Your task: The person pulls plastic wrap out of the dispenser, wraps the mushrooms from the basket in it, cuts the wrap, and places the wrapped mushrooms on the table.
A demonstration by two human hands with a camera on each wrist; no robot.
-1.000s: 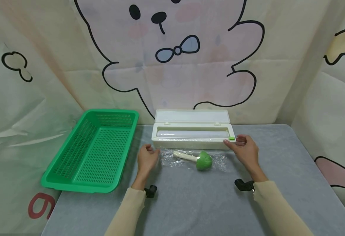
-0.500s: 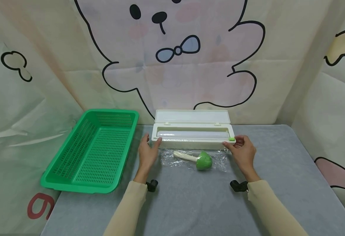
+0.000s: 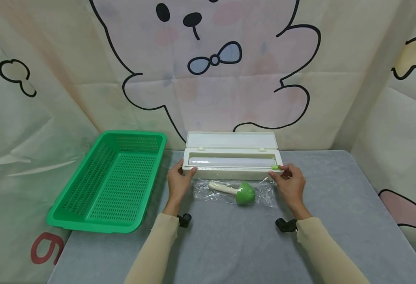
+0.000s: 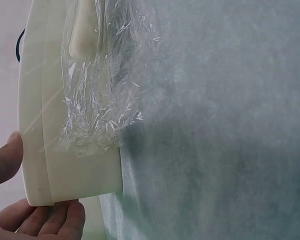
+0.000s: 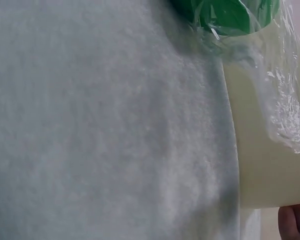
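A white cling film dispenser stands at the back of the table with its lid raised and a film roll inside. My left hand grips its left end, thumb at the front edge and fingers against the end face. My right hand holds the right end, thumb on the front and index finger beside the green slide cutter. In front lies a toy vegetable with a green head and pale stalk, covered by crumpled clear cling film.
A green perforated basket stands left of the dispenser. The grey-covered table extends in front, and a printed cloth backdrop rises directly behind the dispenser.
My left hand has come up from beside the film to the dispenser's left end and taken hold. The green slide cutter has shifted slightly left, with my right hand's fingers close by it.
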